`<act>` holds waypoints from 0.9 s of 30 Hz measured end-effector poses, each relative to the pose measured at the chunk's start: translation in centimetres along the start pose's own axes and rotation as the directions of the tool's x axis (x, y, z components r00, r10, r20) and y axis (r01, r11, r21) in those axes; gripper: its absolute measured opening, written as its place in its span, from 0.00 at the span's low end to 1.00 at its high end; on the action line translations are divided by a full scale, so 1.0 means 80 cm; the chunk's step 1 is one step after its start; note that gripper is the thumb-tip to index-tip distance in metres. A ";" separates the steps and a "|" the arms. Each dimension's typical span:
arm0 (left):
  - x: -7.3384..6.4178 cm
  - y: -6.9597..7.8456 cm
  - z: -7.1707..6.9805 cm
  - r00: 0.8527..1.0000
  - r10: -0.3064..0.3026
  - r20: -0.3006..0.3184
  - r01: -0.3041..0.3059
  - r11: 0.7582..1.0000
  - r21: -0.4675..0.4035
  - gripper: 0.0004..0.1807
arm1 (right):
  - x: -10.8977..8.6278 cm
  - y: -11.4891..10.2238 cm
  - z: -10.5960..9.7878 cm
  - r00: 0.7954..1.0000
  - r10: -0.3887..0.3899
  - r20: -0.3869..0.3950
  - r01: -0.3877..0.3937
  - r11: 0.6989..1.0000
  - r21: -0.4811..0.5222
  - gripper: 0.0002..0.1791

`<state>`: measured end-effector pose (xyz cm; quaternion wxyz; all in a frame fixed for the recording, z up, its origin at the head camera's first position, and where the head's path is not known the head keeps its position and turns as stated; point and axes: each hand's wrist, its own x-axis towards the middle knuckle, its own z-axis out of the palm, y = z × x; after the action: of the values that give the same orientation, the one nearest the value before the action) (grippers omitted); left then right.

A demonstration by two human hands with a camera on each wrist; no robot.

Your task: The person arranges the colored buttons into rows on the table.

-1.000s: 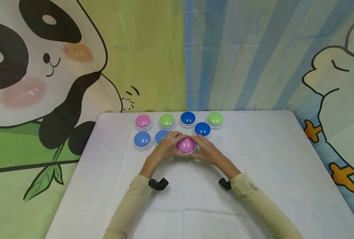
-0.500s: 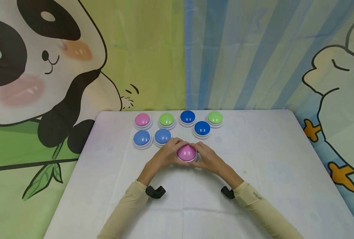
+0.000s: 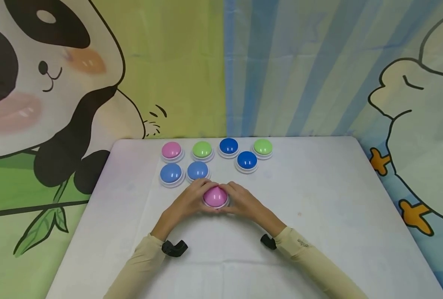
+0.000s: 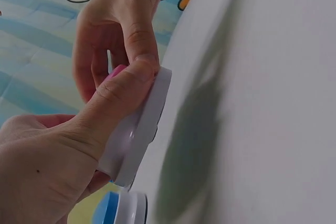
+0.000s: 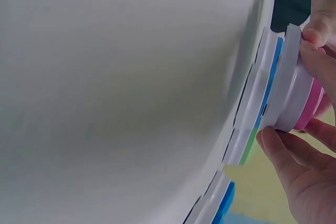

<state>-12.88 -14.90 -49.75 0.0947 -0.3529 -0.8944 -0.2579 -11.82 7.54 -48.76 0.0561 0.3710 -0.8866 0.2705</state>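
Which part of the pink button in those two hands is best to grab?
Probably the white base, from left and right, where the left hand and right hand hold it: it juts out beneath the rounded, glossy pink dome, which likely offers less edge.

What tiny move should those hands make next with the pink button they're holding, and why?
I'd probably lower the pink button gently toward the white table: the left hand and right hand hold it up, and the left wrist view shows a gap beneath.

Pink-domed button (image 3: 215,197), round white base (image 4: 142,135), dome upward, raised off tabletop (image 3: 221,274).
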 end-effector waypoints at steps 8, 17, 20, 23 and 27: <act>-0.018 -0.011 -0.011 1.000 0.025 0.005 -0.025 0.999 0.019 0.42 | 0.010 -0.017 0.016 1.000 -0.026 0.005 0.026 1.000 -0.013 0.39; -0.028 -0.024 -0.025 0.999 0.021 0.033 -0.022 0.999 0.036 0.44 | 0.023 -0.032 0.030 1.000 0.014 0.004 -0.014 1.000 -0.017 0.40; -0.033 -0.025 -0.025 0.999 0.022 0.029 -0.024 0.999 0.043 0.44 | 0.023 -0.035 0.033 1.000 0.022 0.013 -0.022 1.000 -0.007 0.40; -0.039 -0.025 -0.024 0.999 0.018 0.027 -0.020 0.999 0.045 0.44 | 0.021 -0.038 0.034 1.000 0.017 0.016 -0.016 1.000 -0.014 0.39; -0.046 -0.023 -0.025 0.999 0.004 0.033 -0.005 0.999 0.041 0.45 | 0.020 -0.043 0.036 1.000 0.002 0.011 -0.001 1.000 -0.023 0.39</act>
<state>-11.47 -19.21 -50.09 0.0879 -0.3570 -0.9002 -0.2334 -10.31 3.03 -49.25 0.0554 0.3711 -0.8902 0.2583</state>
